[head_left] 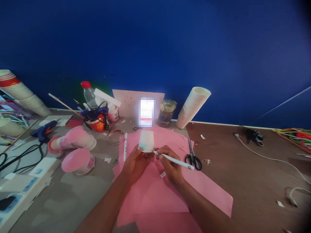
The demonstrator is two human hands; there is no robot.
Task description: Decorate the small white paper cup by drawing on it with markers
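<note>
My left hand [136, 164] is closed on a white paper cup [147, 139], held over pink paper [155, 197]. Light blue marks show near the lower left of the cup. Between the fingers of my right hand [171, 163] is a white marker pen [178, 161], its blue tip at the lower right edge of the cup. Whether the tip touches the cup I cannot tell. Black-handled scissors [193, 158] lie right of my right hand, partly on the pink paper. Another white marker [125, 147] rests on the paper to the left.
A stack of paper cups [193, 108] leans against the blue wall beside a glass jar [167, 111] and a bright blurred screen [147, 111]. To the left are pink-covered cups [77, 161], a blue glue gun [45, 129] and a power strip [29, 184]. A white cable [267, 158] crosses the right side.
</note>
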